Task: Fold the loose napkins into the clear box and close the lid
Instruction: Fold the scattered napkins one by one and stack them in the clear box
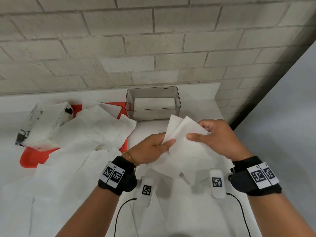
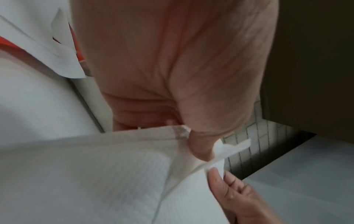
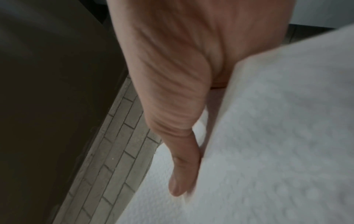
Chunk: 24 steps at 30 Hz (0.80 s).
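Both hands hold one napkin in the air above the tabletop: the left hand pinches its left edge in a narrow grip, the right hand pinches the upper right edge, the sheet half folded between them. Left of the left-hand grip, many loose napkins lie spread over an orange tray beside an opened wrapper. Beyond both grips stands the clear box, lidless, with a low white stack inside. By my judgement most folding remains, and no lid is visible
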{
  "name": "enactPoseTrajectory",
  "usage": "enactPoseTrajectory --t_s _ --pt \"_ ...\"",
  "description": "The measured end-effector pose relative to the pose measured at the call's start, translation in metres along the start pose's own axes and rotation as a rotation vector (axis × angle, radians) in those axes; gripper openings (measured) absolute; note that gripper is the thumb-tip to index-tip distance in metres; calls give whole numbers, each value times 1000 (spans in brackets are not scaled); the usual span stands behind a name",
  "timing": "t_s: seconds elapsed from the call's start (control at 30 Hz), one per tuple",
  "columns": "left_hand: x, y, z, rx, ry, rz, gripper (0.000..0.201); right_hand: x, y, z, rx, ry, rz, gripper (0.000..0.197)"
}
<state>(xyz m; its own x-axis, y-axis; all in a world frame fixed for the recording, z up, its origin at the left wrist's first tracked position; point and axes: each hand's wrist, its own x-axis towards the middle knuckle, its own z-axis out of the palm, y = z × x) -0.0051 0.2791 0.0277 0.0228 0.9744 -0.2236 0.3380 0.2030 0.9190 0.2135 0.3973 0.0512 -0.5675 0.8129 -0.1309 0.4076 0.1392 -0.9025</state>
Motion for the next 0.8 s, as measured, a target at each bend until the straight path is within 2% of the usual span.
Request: enactPoseTrajectory --t_s 0.07,0.13,0.23,0.37,0.47,0.53,0.6,0.7,0.8 --pt "2 -6 4 61 22 45 21 2 0 3 -19 -6 9 22" --pt "3 -12 7 29 81 55 21 4 4 4 -30 40 11 23" --pt "2 -16 16 -118 173 -5 23 5 12 4 -27 120 34 30" --pt "3 -24 32 -224 314 -54 27 3 22 5 116 143 98 45" --pt "3 -26 41 -310 400 -112 44 2 28 6 112 174 140 57" --pt "4 -26 46 -353 445 -140 41 1 32 6 117 184 166 61" --pt "6 -28 51 -385 496 -173 37 0 34 8 122 182 182 61" --pt "9 -31 59 -416 559 -205 46 -1 32 15 161 130 193 53" --pt "11 -30 63 -446 600 -225 38 -1 33 21 221 74 221 48"
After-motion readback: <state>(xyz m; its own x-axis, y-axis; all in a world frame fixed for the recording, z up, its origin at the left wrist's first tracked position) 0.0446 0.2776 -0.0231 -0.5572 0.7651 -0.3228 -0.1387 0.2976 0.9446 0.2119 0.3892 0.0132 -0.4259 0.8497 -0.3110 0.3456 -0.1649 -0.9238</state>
